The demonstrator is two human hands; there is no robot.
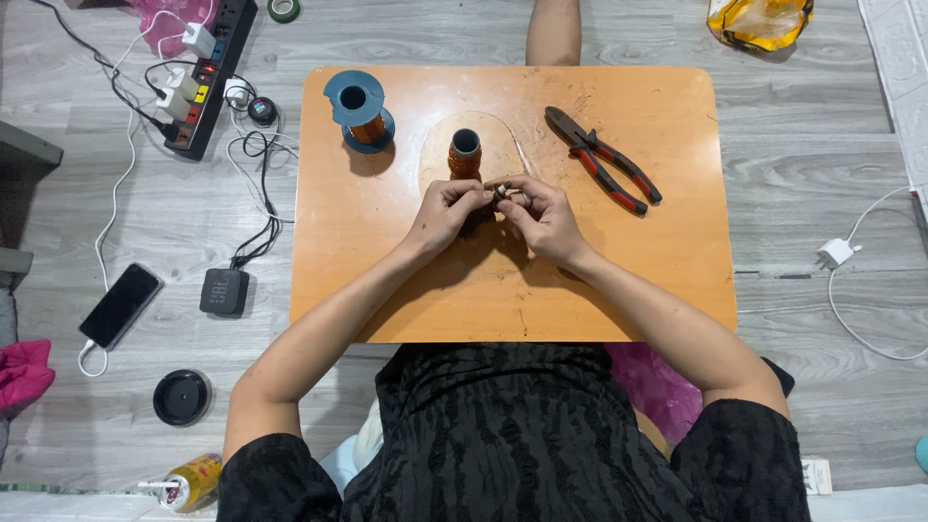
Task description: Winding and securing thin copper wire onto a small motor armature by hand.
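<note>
The person's black textured top point(512, 435) fills the bottom of the view, forearms reaching up from it to the middle of the orange tabletop point(387, 280). There the left hand point(447, 208) and right hand point(543, 217) meet, each grip pinched together on one small dark wound part point(503, 193) held between the fingertips just above the surface; its detail is too small to tell. At 12 o'clock from it, just behind the fingers, stands a spool of copper wire point(465, 155); a second, blue-flanged spool point(358, 111) sits at 10 o'clock, so two spools. One pair of red-handled pliers point(604, 159) lies at 2 o'clock. To my eye, fine work like this goes best with wrists steadied on the tabletop and even tension between both hands. On the floor, one power strip point(208, 72) at 10 o'clock, one phone point(121, 304) at 8 o'clock.
</note>
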